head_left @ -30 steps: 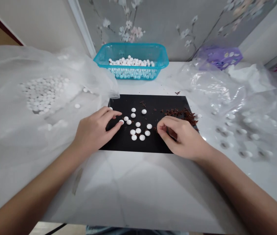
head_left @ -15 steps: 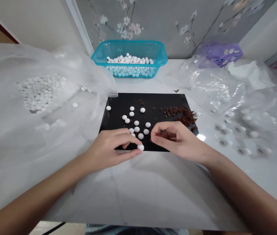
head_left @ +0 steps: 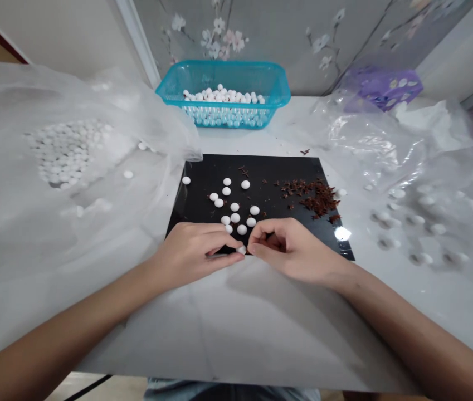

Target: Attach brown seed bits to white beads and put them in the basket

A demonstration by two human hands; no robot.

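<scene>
Between thumb and forefinger, my left hand [head_left: 198, 248] pinches a white ball [head_left: 242, 250] at the near edge of a black board [head_left: 206, 167]. My right hand [head_left: 292, 248] is closed in a pinch right against that ball's right side; whatever its fingertips hold is too small and hidden to make out. Several loose white balls [head_left: 235, 218] lie on the board just beyond both hands. A heap of small dark-brown pieces [head_left: 318, 199], spiky in shape, covers the board's right side.
A blue plastic basket [head_left: 278, 100] with many white balls stands at the back. To the left lies a clear bag [head_left: 144, 195] of white balls. On the right are more clear plastic [head_left: 386, 150], scattered white pieces and a purple box [head_left: 390, 89].
My right hand has moved left and slightly down, so its fingertips now meet the white ball. My left hand keeps its pinch on the ball. The view has shifted slightly.
</scene>
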